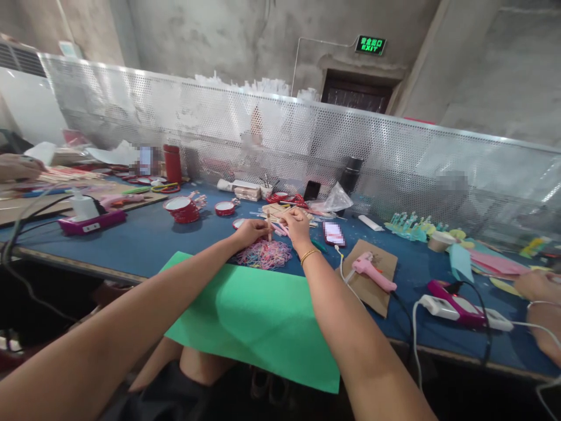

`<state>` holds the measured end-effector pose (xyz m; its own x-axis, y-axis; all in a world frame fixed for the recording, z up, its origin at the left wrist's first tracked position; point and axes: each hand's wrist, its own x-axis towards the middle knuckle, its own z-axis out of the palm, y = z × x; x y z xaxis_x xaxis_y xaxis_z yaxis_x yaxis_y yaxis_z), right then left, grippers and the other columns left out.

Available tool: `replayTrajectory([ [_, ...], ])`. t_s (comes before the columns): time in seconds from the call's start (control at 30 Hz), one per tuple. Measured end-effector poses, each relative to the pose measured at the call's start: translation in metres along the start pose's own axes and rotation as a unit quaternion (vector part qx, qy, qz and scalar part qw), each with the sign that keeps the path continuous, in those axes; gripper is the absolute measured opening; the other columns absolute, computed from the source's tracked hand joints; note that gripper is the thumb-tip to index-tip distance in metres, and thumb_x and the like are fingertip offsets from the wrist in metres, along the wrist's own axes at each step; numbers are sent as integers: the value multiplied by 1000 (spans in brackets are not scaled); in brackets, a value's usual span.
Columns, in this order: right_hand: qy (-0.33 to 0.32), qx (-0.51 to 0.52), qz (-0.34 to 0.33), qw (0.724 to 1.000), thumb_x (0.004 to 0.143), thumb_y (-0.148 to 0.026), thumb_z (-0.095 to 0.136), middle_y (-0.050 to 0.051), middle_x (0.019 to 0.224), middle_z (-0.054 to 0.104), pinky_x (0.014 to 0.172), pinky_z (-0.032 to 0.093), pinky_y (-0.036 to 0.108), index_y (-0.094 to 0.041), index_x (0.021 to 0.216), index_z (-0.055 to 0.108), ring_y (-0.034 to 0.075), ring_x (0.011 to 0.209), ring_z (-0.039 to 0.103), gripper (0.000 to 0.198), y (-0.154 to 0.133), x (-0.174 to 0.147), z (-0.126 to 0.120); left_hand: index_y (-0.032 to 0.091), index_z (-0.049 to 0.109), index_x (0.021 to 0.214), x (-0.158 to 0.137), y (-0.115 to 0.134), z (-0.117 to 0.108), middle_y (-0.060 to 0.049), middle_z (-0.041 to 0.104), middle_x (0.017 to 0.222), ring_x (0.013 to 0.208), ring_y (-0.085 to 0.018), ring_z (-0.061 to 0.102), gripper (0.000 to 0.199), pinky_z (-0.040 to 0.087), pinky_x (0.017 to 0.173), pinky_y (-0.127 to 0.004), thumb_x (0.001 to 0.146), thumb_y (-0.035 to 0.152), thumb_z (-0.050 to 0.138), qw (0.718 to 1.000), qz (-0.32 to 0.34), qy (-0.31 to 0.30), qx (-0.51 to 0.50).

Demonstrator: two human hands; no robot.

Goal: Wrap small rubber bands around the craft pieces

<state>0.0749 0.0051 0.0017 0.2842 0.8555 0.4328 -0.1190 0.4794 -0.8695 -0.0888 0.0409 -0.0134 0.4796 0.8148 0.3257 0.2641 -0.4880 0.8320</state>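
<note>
My left hand (pixel 253 232) is closed around a short, flat wooden stick (pixel 269 225) that stands nearly upright. Beside it my right hand (pixel 297 225), with a gold bracelet at the wrist, is pinched; what its fingertips hold is too small to make out. Right below both hands lies a tangled heap of thin pastel strands (pixel 265 256) in pink, blue and yellow. A green sheet (pixel 254 316) hangs over the table's front edge under my forearms. Behind my hands are more pale sticks (pixel 274 209), partly covered by them.
A pink glue gun (pixel 372 272) rests on brown cardboard (pixel 388 298) at right. Purple power strips (pixel 92 224) sit on both sides with trailing cables. Red-edged round pieces (pixel 182 210) are stacked at left. A perforated metal screen (pixel 289 140) bounds the back. Other people's hands work at both sides.
</note>
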Motion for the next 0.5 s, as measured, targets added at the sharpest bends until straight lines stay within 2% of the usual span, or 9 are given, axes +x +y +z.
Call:
replayTrajectory([
  [0.17,-19,-8,24,999,66,-31,64,-3,56,63,51,43,21,-21,60,55,12,54,57,15,4,0,2,15,69,71,0,0,-1,-2,70,64,56,-14,59,41,48,56,-25,70,56,73,1000,1,-2,10],
  [0.3,-2,-11,11,1000,66,-32,66,-4,55,61,51,43,21,-21,59,55,12,54,56,16,3,1,0,15,70,73,0,-2,-1,-2,71,67,56,-13,58,40,48,56,-24,71,55,73,1000,-18,-2,3],
  [0.5,-24,-7,21,999,64,-30,63,-3,55,62,50,43,21,-21,57,54,12,53,55,14,-1,-3,1,15,69,68,3,-6,0,-2,70,65,58,-13,58,42,47,58,-24,70,56,73,1000,-8,-3,-2],
])
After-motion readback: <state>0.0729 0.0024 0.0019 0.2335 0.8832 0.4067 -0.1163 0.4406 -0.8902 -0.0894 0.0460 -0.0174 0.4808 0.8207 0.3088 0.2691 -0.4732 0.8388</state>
